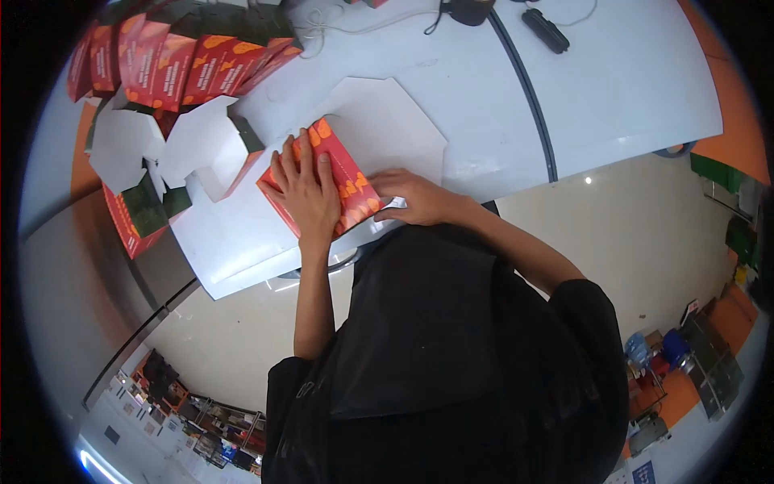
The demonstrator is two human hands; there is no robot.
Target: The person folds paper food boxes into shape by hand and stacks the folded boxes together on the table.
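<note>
A red carton box with an orange pattern lies near the front edge of the table, its white octagonal lid flap folded out beyond it. My left hand rests flat on the top of the box with its fingers spread. At the box's right end, my right hand has fingers and thumb bent around the edge. A bit of white shows between them, and the exact grip is partly hidden.
Several red cartons stand in a row at the back left. Nearer are open cartons with white flaps, one of them at the table's left edge. A black strip crosses the table. A black device and cables lie at the back.
</note>
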